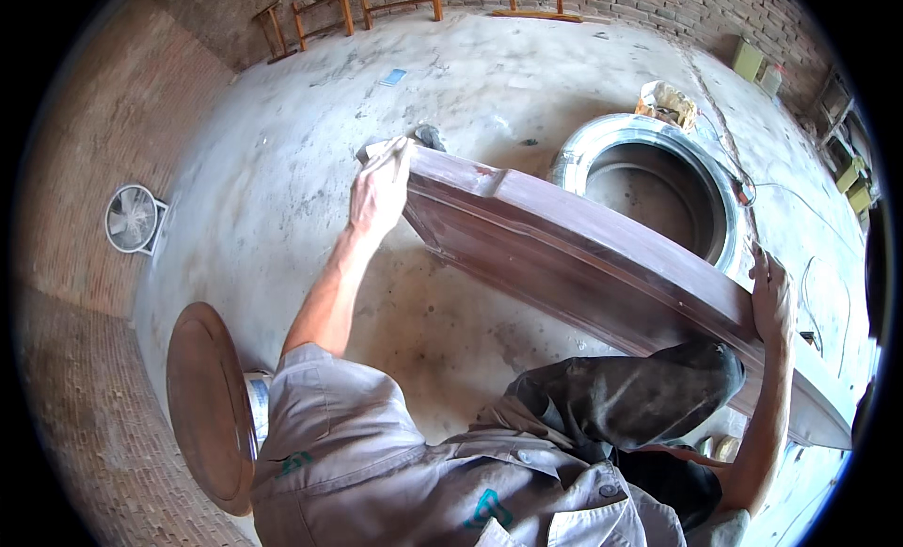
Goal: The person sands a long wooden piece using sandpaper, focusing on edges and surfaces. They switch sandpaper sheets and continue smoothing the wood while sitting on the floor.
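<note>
1. Wooden panel (574, 232): stands on edge, on the near side of the tire (570, 163).
2. Left hand (379, 191) lies over the panel's end, left of the tire; right hand (773, 298) lies over its upper edge, right of the tire. Grip closure cannot be told.
3. This wide spacing likely balances the panel.

1. The raised knee in black trousers (658, 387) hid part of the long brown wooden panel (555, 274).
2. This panel covered the near side of the large round tyre wrapped in silvery film (588, 147).
3. Orange-brown wooden frames (345, 9) were cut off by the upper edge.
4. The dark rounded lump (429, 137) just beyond the bare left grip (378, 187) was too small to tell.
</note>
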The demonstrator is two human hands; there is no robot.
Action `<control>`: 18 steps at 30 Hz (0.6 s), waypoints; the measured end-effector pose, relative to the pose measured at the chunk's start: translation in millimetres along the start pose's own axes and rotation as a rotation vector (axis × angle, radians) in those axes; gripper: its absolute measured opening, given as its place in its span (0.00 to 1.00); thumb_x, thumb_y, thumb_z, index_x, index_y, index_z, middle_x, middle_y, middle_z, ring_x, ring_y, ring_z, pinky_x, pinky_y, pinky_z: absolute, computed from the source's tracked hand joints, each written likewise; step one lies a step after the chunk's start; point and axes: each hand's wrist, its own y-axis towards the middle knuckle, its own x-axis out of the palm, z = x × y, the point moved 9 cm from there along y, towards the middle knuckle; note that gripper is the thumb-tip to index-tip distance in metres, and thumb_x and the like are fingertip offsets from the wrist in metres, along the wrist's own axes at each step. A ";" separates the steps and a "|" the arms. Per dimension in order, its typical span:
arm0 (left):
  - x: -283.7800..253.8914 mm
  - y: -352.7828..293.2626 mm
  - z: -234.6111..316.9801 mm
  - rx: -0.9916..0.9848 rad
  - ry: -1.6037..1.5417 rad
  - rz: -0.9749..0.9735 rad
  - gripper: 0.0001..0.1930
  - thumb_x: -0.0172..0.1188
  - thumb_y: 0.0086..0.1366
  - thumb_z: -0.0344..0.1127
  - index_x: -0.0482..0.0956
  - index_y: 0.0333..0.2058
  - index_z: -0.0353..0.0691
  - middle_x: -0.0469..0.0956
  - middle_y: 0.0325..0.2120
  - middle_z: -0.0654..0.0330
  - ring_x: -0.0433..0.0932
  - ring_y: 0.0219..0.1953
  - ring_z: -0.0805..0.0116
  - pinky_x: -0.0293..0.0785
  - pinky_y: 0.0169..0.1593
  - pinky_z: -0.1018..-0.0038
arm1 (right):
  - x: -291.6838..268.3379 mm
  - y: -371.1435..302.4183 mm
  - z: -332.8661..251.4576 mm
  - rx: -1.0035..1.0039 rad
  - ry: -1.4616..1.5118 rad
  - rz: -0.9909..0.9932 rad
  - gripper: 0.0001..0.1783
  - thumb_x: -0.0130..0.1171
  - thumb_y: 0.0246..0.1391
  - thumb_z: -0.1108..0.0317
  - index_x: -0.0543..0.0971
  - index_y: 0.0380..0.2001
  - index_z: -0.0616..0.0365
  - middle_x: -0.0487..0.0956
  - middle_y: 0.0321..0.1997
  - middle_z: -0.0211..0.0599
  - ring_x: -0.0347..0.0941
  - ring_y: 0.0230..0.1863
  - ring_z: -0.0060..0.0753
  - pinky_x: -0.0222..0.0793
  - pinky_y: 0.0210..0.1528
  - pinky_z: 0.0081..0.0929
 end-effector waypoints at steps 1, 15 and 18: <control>15.9 -13.0 12.0 -0.054 -0.120 -0.054 0.16 0.46 0.79 0.32 0.79 0.57 0.34 0.85 0.48 0.46 0.84 0.51 0.50 0.84 0.57 0.61 | 1.7 0.4 0.1 -0.009 -0.007 -0.002 0.27 0.43 0.74 0.52 0.82 0.54 0.61 0.84 0.36 0.57 0.82 0.41 0.55 0.73 0.50 0.44; 19.9 3.7 52.2 -0.039 -0.430 -0.136 0.15 0.52 0.77 0.33 0.81 0.55 0.33 0.82 0.54 0.45 0.79 0.60 0.49 0.72 0.68 0.61 | -0.8 5.3 17.3 -0.024 -0.031 0.008 0.27 0.43 0.74 0.52 0.82 0.46 0.66 0.84 0.38 0.58 0.81 0.43 0.59 0.73 0.50 0.48; 25.2 5.3 44.5 -0.042 -0.365 -0.102 0.15 0.50 0.77 0.32 0.82 0.53 0.31 0.81 0.55 0.43 0.77 0.62 0.47 0.71 0.68 0.60 | 1.0 2.5 1.2 -0.034 -0.028 0.003 0.27 0.43 0.74 0.52 0.82 0.48 0.65 0.84 0.38 0.57 0.81 0.43 0.58 0.73 0.51 0.47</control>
